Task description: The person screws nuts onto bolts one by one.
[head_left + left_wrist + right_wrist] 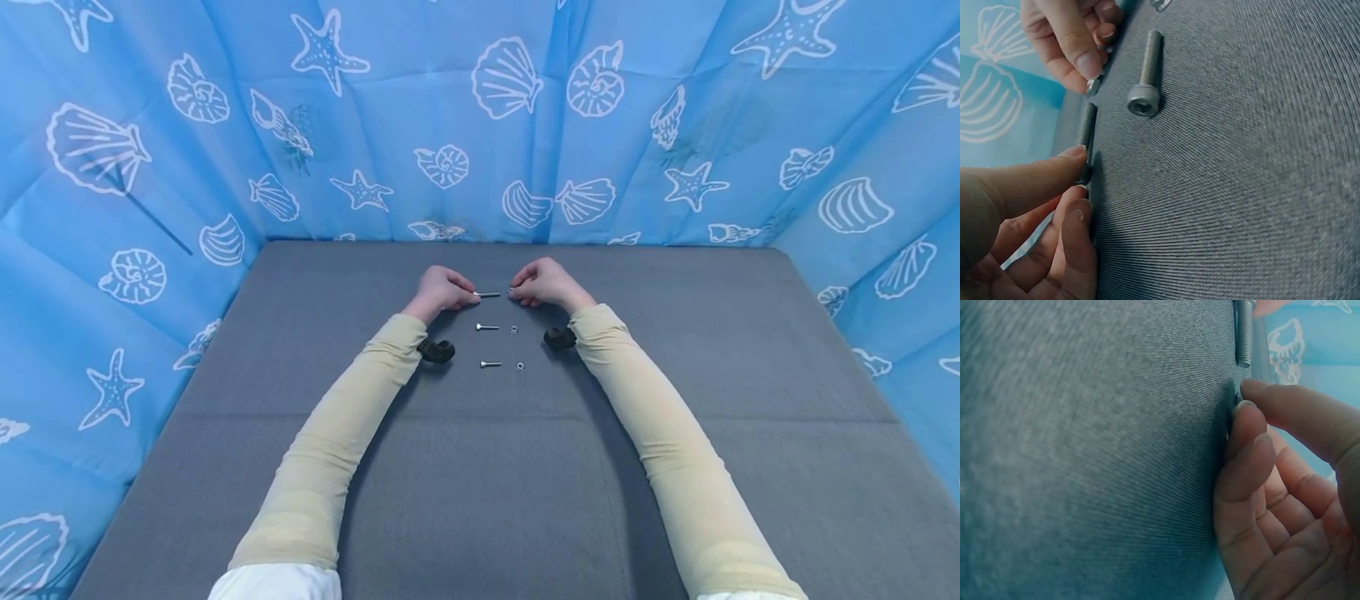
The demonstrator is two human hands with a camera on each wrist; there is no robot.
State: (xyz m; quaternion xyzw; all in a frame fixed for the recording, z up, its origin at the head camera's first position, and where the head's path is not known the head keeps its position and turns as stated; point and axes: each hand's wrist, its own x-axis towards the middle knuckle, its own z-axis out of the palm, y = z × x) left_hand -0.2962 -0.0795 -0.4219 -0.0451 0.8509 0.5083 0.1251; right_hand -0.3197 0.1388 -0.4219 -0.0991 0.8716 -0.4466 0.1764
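Observation:
At the back of the grey table, my left hand (442,290) pinches a metal socket-head bolt (490,294) near its head, between thumb and fingers. The threaded end of this bolt (1086,124) points right, toward the other hand. My right hand (549,284) holds a small metal nut (1092,86) between thumb and index finger; in the right wrist view the fingertips mostly hide it. A short gap separates the nut from the bolt tip. Closer to me lie a second bolt (488,327) with a nut (514,329) beside it, and a third bolt (491,364) with its nut (521,367).
The grey cloth-covered table (480,483) reaches back to a blue curtain (405,117) with white shells and starfish, which also hangs at both sides. Black wrist mounts (437,351) hang under both wrists, close to the loose bolts and nuts.

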